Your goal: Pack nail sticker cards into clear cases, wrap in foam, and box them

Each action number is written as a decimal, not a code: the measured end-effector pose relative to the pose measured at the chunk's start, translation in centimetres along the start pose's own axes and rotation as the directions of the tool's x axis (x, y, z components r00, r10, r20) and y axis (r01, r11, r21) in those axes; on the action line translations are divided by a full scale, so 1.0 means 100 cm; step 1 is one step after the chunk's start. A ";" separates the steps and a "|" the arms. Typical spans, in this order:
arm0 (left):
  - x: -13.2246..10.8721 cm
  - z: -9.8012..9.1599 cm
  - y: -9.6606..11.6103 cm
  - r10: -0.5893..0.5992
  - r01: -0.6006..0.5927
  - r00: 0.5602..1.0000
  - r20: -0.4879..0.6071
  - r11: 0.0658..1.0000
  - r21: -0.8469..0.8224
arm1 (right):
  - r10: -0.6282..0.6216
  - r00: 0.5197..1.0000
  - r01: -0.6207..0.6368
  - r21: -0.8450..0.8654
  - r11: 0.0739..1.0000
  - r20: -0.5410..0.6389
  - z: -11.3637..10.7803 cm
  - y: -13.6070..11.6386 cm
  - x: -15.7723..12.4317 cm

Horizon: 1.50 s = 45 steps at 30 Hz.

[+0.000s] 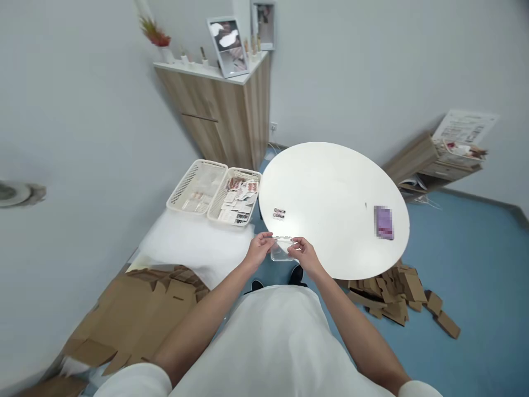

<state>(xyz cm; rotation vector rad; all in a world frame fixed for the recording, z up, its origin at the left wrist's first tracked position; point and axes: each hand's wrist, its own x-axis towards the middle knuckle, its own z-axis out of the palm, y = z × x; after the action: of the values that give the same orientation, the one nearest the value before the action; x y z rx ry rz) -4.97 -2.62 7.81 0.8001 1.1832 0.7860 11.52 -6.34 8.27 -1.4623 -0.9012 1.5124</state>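
Observation:
A small clear plastic case (281, 253) is held in front of my body, just off the near edge of the round white table (330, 176). The fingers of my left hand (260, 245) pinch its left side, and those of my right hand (303, 252) grip its right side. Whether its lid is raised is too small to tell. Beyond the case, a set of press-on nails (279, 214), pink and dark, lies near the table's left edge.
Left of the table stand two white baskets, one with clear cases (196, 202), the other with packets and cards (235, 207). A pixelated purple item (384, 223) lies on the table's right. Flattened cardboard (136, 309) sits lower left; cardboard pieces (397, 289) litter the blue floor.

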 end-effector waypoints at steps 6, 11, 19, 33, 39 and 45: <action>0.025 0.061 -0.004 0.015 -0.020 0.997 0.075 0.998 0.064 | 0.024 0.994 -0.023 0.012 1.000 -0.107 -0.061 0.001 -0.004; 0.042 0.102 -0.006 0.046 -0.056 0.996 0.078 0.988 0.143 | 0.017 0.984 -0.010 0.041 0.999 -0.177 -0.103 0.001 0.000; 0.059 0.150 -0.015 0.020 -0.034 0.998 0.066 0.975 0.219 | 0.082 0.976 -0.035 0.226 0.973 -0.202 -0.154 0.007 0.001; 0.046 0.192 -0.033 0.092 -0.103 0.995 0.047 0.902 0.420 | -0.078 0.898 0.080 -0.014 0.997 -0.432 -0.168 0.008 0.014; 0.049 0.198 -0.031 -0.049 0.038 0.979 0.197 0.998 0.057 | -0.356 0.899 0.257 -0.352 0.900 -0.254 -0.151 -0.007 0.003; 0.062 0.176 -0.026 -0.137 0.144 0.960 0.244 0.990 -0.010 | -0.273 0.829 0.129 -0.309 0.942 -0.487 -0.157 -0.002 -0.006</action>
<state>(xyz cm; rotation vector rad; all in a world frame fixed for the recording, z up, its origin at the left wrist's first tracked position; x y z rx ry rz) 13.72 -0.71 5.89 0.7574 0.9951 0.5679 27.14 -7.57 7.65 -1.7872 -0.9008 0.7825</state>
